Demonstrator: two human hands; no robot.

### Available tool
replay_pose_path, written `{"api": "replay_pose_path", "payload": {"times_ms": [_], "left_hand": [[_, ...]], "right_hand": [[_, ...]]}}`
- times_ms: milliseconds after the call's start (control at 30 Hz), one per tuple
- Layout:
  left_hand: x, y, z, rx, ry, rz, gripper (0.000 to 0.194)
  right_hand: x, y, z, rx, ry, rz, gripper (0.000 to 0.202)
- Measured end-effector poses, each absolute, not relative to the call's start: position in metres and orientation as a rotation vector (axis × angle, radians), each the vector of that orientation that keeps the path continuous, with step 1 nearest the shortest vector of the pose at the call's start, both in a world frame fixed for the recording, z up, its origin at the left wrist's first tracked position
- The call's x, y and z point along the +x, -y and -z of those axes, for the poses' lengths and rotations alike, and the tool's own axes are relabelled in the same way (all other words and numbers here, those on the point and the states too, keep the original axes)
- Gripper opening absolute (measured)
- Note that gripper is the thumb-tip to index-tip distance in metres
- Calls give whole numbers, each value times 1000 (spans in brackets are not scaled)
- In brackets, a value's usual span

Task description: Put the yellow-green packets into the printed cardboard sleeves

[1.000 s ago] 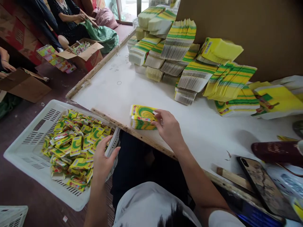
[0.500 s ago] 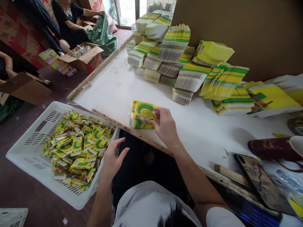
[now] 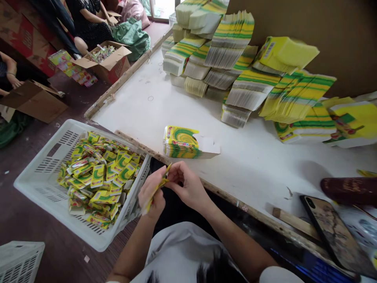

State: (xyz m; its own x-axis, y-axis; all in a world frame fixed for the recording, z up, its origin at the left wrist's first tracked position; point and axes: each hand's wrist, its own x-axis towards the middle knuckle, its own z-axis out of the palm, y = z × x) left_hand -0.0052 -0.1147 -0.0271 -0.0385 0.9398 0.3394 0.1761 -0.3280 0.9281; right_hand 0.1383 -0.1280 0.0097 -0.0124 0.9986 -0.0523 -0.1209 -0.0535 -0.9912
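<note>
My left hand (image 3: 153,194) is wrapped round a thin yellow carton (image 3: 156,188), held edge-on over my lap beside the table edge. My right hand (image 3: 187,184) pinches the upper end of that same carton between thumb and fingers. Just beyond my hands, a small stack of flat yellow-green cartons (image 3: 182,143) lies on the white table (image 3: 126,114), with white flaps pointing right. To my left, a white plastic crate (image 3: 44,184) holds several small yellow-green boxes (image 3: 98,175).
Large stacks of flat cartons (image 3: 232,39) stand along the table's far side. A phone (image 3: 332,232), a wooden stick (image 3: 294,224) and a dark red cup (image 3: 347,190) lie at right. People and open cardboard boxes (image 3: 38,102) are at the far left.
My right hand has left the stack and come back to my left hand, which has closed on a carton. White flaps now show at the stack's right end. The view has shifted slightly.
</note>
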Motion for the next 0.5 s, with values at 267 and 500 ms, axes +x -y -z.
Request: {"api": "replay_pose_path", "payload": {"times_ms": [267, 500], "left_hand": [[10, 111, 8, 1019, -1168, -1424, 59], [15, 101, -3, 617, -868, -1547, 46]], "right_hand": [[141, 134, -14, -1085, 1059, -1512, 34], [122, 147, -16, -1055, 1258, -1424, 55]]}}
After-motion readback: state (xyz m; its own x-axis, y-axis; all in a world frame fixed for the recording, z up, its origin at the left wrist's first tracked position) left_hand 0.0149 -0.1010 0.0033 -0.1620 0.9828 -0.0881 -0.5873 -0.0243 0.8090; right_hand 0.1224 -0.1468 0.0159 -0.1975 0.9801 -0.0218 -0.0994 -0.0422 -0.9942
